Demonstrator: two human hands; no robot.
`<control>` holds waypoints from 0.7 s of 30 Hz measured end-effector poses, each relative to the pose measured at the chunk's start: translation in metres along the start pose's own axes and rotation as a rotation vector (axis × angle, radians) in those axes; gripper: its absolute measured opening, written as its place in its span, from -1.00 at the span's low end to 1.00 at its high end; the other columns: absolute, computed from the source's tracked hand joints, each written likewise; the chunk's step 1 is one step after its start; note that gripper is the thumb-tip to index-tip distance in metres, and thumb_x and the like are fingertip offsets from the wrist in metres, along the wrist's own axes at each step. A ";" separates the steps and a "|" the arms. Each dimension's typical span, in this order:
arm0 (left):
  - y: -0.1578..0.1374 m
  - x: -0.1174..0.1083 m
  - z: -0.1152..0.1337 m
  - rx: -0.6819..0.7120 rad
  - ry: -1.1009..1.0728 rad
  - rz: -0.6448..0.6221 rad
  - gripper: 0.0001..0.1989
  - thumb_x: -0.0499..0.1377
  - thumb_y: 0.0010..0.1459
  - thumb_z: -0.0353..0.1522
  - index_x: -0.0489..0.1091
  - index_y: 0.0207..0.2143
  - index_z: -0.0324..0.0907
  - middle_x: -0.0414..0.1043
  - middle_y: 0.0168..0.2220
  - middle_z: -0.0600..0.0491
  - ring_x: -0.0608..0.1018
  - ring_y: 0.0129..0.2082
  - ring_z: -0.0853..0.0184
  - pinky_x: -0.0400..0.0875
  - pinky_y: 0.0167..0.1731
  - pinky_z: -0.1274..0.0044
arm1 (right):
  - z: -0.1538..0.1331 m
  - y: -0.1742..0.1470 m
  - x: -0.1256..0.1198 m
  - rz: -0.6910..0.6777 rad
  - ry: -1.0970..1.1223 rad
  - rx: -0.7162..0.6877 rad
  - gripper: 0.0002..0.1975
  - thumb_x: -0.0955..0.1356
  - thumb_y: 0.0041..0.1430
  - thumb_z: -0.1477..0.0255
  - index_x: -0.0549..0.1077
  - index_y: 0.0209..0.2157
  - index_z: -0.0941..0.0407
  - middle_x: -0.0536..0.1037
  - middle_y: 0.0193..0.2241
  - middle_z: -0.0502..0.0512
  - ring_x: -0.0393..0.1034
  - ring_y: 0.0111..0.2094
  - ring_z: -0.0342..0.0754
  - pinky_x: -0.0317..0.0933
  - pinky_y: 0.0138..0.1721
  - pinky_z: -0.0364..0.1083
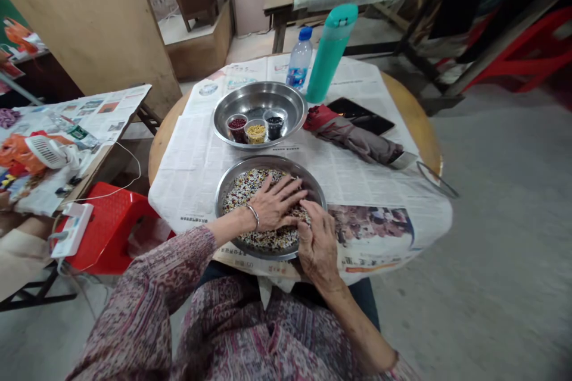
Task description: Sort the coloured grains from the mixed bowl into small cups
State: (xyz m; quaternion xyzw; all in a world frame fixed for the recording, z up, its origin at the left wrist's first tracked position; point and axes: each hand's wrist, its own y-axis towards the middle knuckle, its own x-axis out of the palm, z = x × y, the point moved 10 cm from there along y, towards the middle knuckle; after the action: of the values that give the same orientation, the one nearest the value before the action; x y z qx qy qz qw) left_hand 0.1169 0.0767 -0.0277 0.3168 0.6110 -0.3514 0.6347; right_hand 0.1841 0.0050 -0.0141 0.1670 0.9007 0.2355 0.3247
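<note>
We see near steel plate [223, 190] full of mixed beans [243, 187] on round table [404, 107]. Left hand [274, 202] lies flat on beans, fingers spread, holding nothing. Right hand [317, 241] rests at plate's right rim, fingertips in beans; grip we cannot tell. Far bowl [290, 104] holds three small cups [256, 131]. Green flask [330, 50] stands behind.

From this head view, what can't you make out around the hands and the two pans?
- Mixed beans under the left hand and right hand: covered.
- Whether either hand pinches a bean: fingertips hidden.
- Third cup contents: too dark.
- Newspaper print: too small.
</note>
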 end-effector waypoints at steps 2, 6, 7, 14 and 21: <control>0.000 -0.006 -0.021 -0.090 0.022 0.023 -0.29 0.00 0.28 0.02 0.00 0.35 -0.11 -0.08 0.41 -0.08 -0.05 0.41 0.01 -0.20 0.31 -0.02 | 0.000 0.000 0.000 -0.006 -0.007 0.001 -0.57 0.13 0.38 0.29 0.24 0.21 0.07 0.40 0.09 0.27 0.24 0.14 0.12 0.16 0.12 0.19; -0.022 -0.021 -0.056 -0.246 0.073 0.047 -0.30 0.01 0.26 0.05 0.12 0.29 -0.17 0.06 0.36 -0.12 0.04 0.38 0.02 -0.17 0.32 0.04 | -0.001 0.001 0.000 -0.017 -0.007 0.005 -0.59 0.13 0.38 0.32 0.26 0.19 0.07 0.41 0.08 0.26 0.25 0.13 0.10 0.15 0.12 0.17; -0.030 -0.025 -0.060 -0.275 0.082 0.050 -0.30 0.02 0.25 0.05 0.16 0.27 -0.21 0.10 0.33 -0.16 0.08 0.36 0.02 -0.11 0.32 0.09 | -0.001 0.001 0.000 -0.016 -0.004 0.005 -0.59 0.13 0.38 0.32 0.27 0.19 0.08 0.41 0.08 0.26 0.25 0.13 0.10 0.15 0.12 0.16; -0.082 -0.038 -0.057 -0.520 0.008 -0.069 -0.55 0.15 0.23 -0.08 0.31 0.05 -0.16 0.32 -0.03 -0.15 0.40 -0.03 0.09 0.45 -0.10 0.29 | 0.000 0.002 0.000 -0.024 0.000 0.024 -0.59 0.13 0.38 0.30 0.28 0.18 0.07 0.41 0.09 0.25 0.25 0.12 0.11 0.15 0.12 0.19; -0.065 -0.015 -0.008 -0.369 -0.331 -0.085 -0.68 0.13 0.23 -0.45 0.29 0.03 -0.12 0.27 -0.08 -0.01 0.45 -0.10 0.30 0.48 -0.04 0.41 | -0.001 0.002 0.000 -0.019 -0.010 0.007 -0.61 0.13 0.38 0.31 0.30 0.16 0.07 0.43 0.06 0.24 0.27 0.11 0.10 0.16 0.11 0.17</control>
State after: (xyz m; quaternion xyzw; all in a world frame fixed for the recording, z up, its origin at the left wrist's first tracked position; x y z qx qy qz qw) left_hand 0.0587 0.0483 -0.0118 0.1079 0.5654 -0.3071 0.7578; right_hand 0.1837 0.0059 -0.0119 0.1607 0.9013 0.2285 0.3310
